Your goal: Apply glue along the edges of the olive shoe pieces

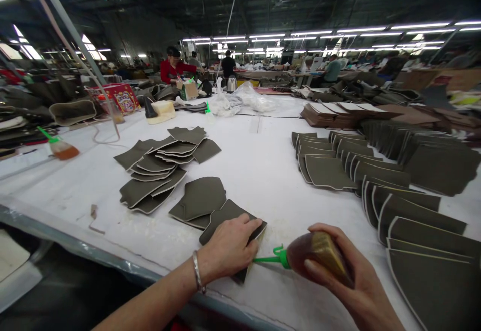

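My left hand [230, 248] lies palm down on a dark olive leather piece [225, 214] near the table's front edge, fingers together and pressing it flat. My right hand [349, 266] is wrapped round a brown glue bottle [313, 256], held on its side. The bottle's green nozzle [268, 259] points left and touches the edge of the piece under my left fingers. Two more olive pieces [201, 198] lie just behind it.
A fanned pile of olive pieces [158, 170] lies at centre left, and long overlapping rows of pieces [406, 205] fill the right. A second glue bottle [62, 149] sits far left. Brown stacks [338, 113], bags and other workers are at the back. The table's metal edge [75, 240] runs along the front.
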Tool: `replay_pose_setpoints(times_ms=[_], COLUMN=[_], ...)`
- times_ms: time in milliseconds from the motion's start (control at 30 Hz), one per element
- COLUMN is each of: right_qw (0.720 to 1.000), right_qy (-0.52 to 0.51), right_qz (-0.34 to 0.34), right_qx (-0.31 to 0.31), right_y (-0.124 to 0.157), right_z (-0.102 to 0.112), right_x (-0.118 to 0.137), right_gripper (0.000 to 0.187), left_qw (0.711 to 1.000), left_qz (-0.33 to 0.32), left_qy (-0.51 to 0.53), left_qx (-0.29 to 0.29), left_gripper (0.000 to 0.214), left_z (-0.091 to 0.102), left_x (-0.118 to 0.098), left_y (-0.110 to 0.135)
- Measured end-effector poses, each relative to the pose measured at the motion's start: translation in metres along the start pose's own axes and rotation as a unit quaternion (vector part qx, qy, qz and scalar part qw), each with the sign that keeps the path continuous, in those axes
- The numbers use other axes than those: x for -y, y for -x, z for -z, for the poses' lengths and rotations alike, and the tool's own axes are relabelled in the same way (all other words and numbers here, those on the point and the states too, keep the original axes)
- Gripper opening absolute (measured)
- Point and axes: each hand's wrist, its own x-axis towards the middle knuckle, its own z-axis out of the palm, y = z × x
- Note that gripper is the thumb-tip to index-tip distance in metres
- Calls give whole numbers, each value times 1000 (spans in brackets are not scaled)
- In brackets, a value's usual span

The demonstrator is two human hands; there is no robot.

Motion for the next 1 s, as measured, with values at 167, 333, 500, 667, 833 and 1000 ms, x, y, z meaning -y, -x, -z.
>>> replay_pose_setpoints(times_ms=[167, 333, 500, 667, 833, 1000], right_qw=[1000, 1000, 1000, 999, 1000, 993], right_qy=[-13, -5, -15, -28, 4, 81], right_qz=[-10, -10, -15, -24, 4, 77], right_qx=[22, -7, 6, 9, 14, -29], right_y=[5, 9, 11, 15, 8, -11], right_z=[-3, -4, -3, -5, 5, 18], right_x=[0, -3, -6, -8, -19, -32], right_gripper=[40, 40, 40, 41, 40, 39], left_qw=[1000, 1000, 1000, 1000, 1000, 1000], left_qz=[3, 10, 3, 10, 3, 2], left_qy=[-12, -12, -9, -12, -12, -3], left_qx=[9, 12, -2, 0, 2, 3], left_gripper=[48, 46, 46, 49, 49, 48], left_z=[0, -1, -2, -4, -4, -5], left_x=[-1, -3, -3, -3, -2, -2], left_y=[0, 0, 1, 0, -2, -3])
